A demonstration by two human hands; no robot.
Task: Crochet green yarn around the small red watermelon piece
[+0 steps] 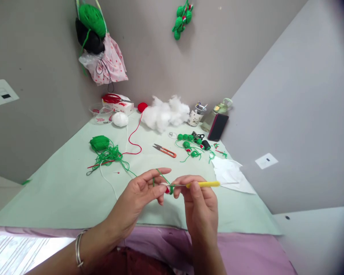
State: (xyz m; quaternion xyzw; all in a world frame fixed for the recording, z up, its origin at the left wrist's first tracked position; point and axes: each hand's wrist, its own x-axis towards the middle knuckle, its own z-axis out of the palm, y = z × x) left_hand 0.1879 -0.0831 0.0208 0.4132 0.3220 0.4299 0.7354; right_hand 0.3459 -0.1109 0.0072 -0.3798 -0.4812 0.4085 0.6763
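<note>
My left hand (145, 190) pinches a small crochet piece (168, 189) in red, white and green. Green yarn (163, 175) runs over the raised index finger of that hand. In my right hand (199, 198) is a crochet hook (205, 184) with a yellow handle, held like a pen. Its thin metal shaft points left and meets the crochet piece; the hook's tip is too small to make out. Strands lead from the left hand toward a tangle of green yarn (110, 154) and a green ball (99, 143) on the table.
Orange thread snips (164, 150) lie mid-table. Behind are white stuffing (165, 113), a red yarn ball (142, 107), a white yarn ball (120, 119) and red scissors (112, 99) on a box. At right are small green crochet balls (186, 144), a phone (218, 127) and white paper (231, 175).
</note>
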